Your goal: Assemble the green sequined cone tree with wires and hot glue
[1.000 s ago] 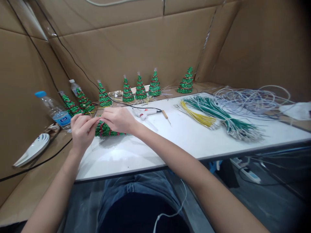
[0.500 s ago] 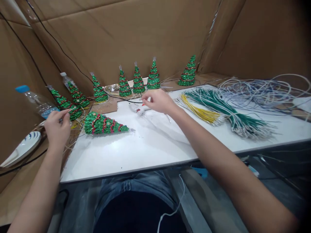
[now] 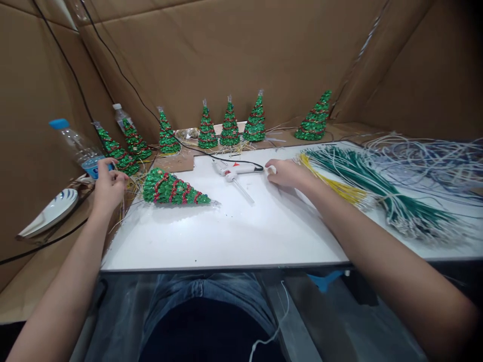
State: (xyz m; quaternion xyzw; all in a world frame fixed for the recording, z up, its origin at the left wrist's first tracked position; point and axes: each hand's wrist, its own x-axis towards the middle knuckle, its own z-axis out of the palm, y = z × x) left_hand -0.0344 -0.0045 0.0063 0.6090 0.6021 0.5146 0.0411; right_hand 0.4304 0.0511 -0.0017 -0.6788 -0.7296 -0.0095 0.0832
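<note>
My left hand is at the board's left edge, beside a blue-capped bottle and a leaning green tree; its fingers are curled, and whether they grip anything is unclear. To its right a green beaded tree with red garland lies on its side on the white board. A white glue gun with a clear stick lies at the middle of the board. Just right of its corded end is my right hand, thumb and forefinger apart, with nothing visible between them.
Several small trees stand along the back cardboard wall. Green wires and yellow wires lie at the right, with tangled white wires beyond. A white dish is at the far left.
My right hand has moved right, off the glue gun, which now shows fully. My left hand has shifted slightly, and the view has turned a little left.
</note>
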